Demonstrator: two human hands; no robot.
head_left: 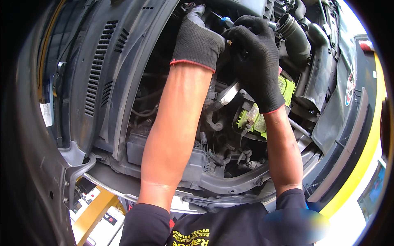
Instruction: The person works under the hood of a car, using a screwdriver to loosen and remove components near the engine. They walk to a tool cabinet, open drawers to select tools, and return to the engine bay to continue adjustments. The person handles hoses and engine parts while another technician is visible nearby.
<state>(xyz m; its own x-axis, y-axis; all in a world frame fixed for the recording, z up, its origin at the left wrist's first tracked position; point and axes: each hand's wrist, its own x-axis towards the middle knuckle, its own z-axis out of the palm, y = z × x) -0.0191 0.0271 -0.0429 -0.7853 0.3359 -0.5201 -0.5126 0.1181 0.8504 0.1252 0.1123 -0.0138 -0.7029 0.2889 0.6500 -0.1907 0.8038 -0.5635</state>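
My left hand (199,39), in a black knit glove with a red cuff edge, reaches to the far side of the engine bay. Its grey-coated fingers bend down beside some wiring (188,6); what they pinch is hidden. My right hand (255,57), gloved alike, is just to the right with its fingers curled. They close round a screwdriver with a blue handle (226,22), whose thin shaft slants up toward my left fingertips. The screwdriver's tip is out of sight. Below my right hand sits a bright green-yellow battery (256,121), partly covered by my wrist.
A ribbed black air duct (293,37) stands right of my right hand. Dark plastic housing (242,8) borders the far side. Left lies the vented cowl panel (102,65); nearer are a black box (180,158), hoses (215,123) and the front crossmember (230,184).
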